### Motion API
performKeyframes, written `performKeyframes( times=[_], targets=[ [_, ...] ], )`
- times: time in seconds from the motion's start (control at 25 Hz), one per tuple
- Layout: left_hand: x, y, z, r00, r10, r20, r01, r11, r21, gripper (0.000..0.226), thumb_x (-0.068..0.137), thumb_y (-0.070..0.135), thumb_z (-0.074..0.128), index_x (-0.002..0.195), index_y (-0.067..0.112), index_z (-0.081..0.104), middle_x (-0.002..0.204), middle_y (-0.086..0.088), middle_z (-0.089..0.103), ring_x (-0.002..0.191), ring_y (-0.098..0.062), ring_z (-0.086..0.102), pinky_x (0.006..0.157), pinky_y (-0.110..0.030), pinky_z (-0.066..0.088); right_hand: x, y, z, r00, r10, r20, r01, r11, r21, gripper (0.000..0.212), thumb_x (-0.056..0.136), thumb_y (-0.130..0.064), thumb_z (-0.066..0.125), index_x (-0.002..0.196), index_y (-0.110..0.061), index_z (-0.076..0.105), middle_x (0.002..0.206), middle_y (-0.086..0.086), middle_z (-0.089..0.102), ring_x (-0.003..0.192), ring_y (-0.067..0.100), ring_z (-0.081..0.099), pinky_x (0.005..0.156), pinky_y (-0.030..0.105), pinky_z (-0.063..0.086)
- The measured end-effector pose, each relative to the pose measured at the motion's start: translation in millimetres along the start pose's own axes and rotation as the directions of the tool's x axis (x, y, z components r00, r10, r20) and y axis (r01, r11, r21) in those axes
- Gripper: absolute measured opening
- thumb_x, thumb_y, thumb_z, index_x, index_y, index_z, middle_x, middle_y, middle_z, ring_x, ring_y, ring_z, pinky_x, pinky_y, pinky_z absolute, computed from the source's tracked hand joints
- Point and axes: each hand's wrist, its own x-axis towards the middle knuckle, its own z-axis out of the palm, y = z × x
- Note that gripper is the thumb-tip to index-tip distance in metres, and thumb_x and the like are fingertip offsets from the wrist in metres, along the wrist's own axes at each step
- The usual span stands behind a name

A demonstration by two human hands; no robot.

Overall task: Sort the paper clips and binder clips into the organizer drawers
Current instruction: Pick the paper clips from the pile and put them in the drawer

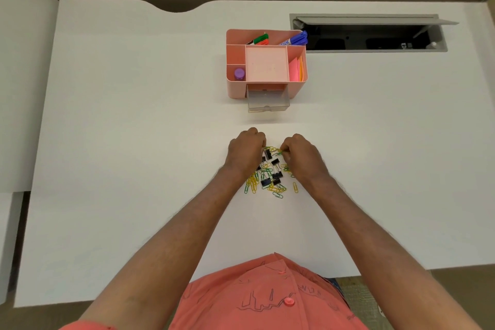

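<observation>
A mixed pile of yellow and green paper clips (270, 189) and black binder clips (275, 161) lies on the white desk (134, 142) in front of me. My left hand (245, 153) rests curled at the pile's left edge and my right hand (301, 153) at its right edge, fingers pinched into the paper clips at the pile's far end. What each hand holds is hidden by the fingers. Beyond the pile stands the pink organizer (233, 88), its clear drawer (268, 101) pulled out toward me.
The organizer's top compartments hold markers (294, 39), a purple-capped bottle (239, 73) and pink sticky notes (294, 69). An open cable hatch (375, 37) is set into the desk at the back right. A desk-edge cutout (176, 9) lies at the back.
</observation>
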Motion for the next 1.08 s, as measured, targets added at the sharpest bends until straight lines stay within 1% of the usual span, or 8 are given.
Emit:
performKeyframes(
  times=[0.32, 0.48, 0.56, 0.64, 0.72, 0.84, 0.96, 1.08],
  targets=[
    [-4, -5, -1, 1.0, 0.028, 0.003, -0.027, 0.998, -0.062, 0.014, 0.085, 0.003, 0.055, 0.093, 0.012, 0.062, 0.094, -0.006, 0.063, 0.085, -0.027, 0.058, 0.068, -0.038, 0.048, -1, 11, -5, 0.992, 0.123, -0.001, -0.12, 0.969, 0.216, 0.015, 0.085, -0.003, 0.066, 0.087, -0.017, 0.068, 0.095, -0.003, 0.062, 0.08, 0.018, 0.062, 0.07, 0.03, 0.05],
    [-2, -17, -4, 0.999, -0.034, -0.012, 0.029, 0.959, -0.283, 0.015, 0.083, 0.002, 0.058, 0.09, 0.011, 0.069, 0.089, -0.003, 0.069, 0.082, -0.021, 0.062, 0.072, -0.033, 0.05, -2, 13, -22, 0.945, 0.26, 0.2, -0.326, 0.69, 0.646, 0.015, 0.084, -0.002, 0.076, 0.087, -0.016, 0.072, 0.081, 0.0, 0.07, 0.073, 0.015, 0.065, 0.07, 0.029, 0.053],
    [0, -22, -8, 0.996, -0.089, 0.005, 0.083, 0.909, -0.41, 0.015, 0.082, 0.0, 0.061, 0.088, 0.01, 0.071, 0.085, 0.0, 0.07, 0.077, -0.014, 0.062, 0.07, -0.027, 0.052, -1, 5, -40, 0.949, 0.207, 0.24, -0.313, 0.504, 0.805, 0.015, 0.083, 0.002, 0.077, 0.092, -0.01, 0.072, 0.083, 0.007, 0.069, 0.079, 0.019, 0.067, 0.078, 0.031, 0.058],
    [1, -26, -12, 0.989, -0.145, 0.023, 0.137, 0.853, -0.503, 0.015, 0.083, -0.001, 0.065, 0.088, 0.012, 0.071, 0.08, 0.007, 0.067, 0.07, -0.005, 0.059, 0.065, -0.014, 0.047, 8, -8, -61, 0.977, 0.16, 0.141, -0.201, 0.468, 0.861, 0.017, 0.082, -0.001, 0.077, 0.09, -0.015, 0.073, 0.081, 0.004, 0.07, 0.078, 0.016, 0.068, 0.081, 0.029, 0.059],
    [1, -26, -15, 0.985, -0.169, 0.019, 0.151, 0.822, -0.549, 0.014, 0.084, 0.002, 0.067, 0.087, 0.015, 0.071, 0.077, 0.013, 0.065, 0.067, 0.001, 0.058, 0.062, -0.005, 0.042, 24, -22, -81, 0.99, 0.131, -0.047, -0.049, 0.64, 0.767, 0.015, 0.081, -0.012, 0.076, 0.085, -0.026, 0.073, 0.079, -0.006, 0.071, 0.073, 0.009, 0.066, 0.075, 0.025, 0.057],
    [-7, -20, -19, 0.98, -0.197, -0.03, 0.139, 0.782, -0.608, 0.012, 0.087, 0.009, 0.069, 0.086, 0.021, 0.069, 0.076, 0.014, 0.066, 0.058, 0.004, 0.057, 0.061, -0.008, 0.044, 50, -45, -96, 0.964, -0.031, -0.265, 0.118, 0.94, 0.321, 0.009, 0.087, -0.022, 0.068, 0.09, -0.03, 0.071, 0.087, -0.011, 0.071, 0.077, 0.008, 0.063, 0.067, 0.024, 0.053],
    [-12, -12, -33, 0.956, -0.245, -0.16, 0.087, 0.76, -0.644, 0.012, 0.088, 0.013, 0.067, 0.087, 0.025, 0.068, 0.074, 0.014, 0.065, 0.05, 0.001, 0.053, 0.057, -0.01, 0.043, 69, -53, -89, 0.957, -0.152, -0.248, 0.143, 0.988, -0.052, 0.012, 0.095, -0.024, 0.063, 0.102, -0.025, 0.072, 0.104, -0.007, 0.072, 0.093, 0.018, 0.065, 0.071, 0.031, 0.05],
    [0, -7, -56, 0.926, -0.236, -0.296, 0.014, 0.802, -0.597, 0.011, 0.089, 0.017, 0.065, 0.09, 0.028, 0.067, 0.089, 0.014, 0.068, 0.053, -0.003, 0.052, 0.062, -0.02, 0.049, 76, -51, -80, 0.959, -0.17, -0.227, 0.142, 0.981, -0.134, 0.015, 0.099, -0.028, 0.061, 0.106, -0.024, 0.073, 0.106, -0.004, 0.073, 0.095, 0.021, 0.066, 0.072, 0.033, 0.049]
  ],
)
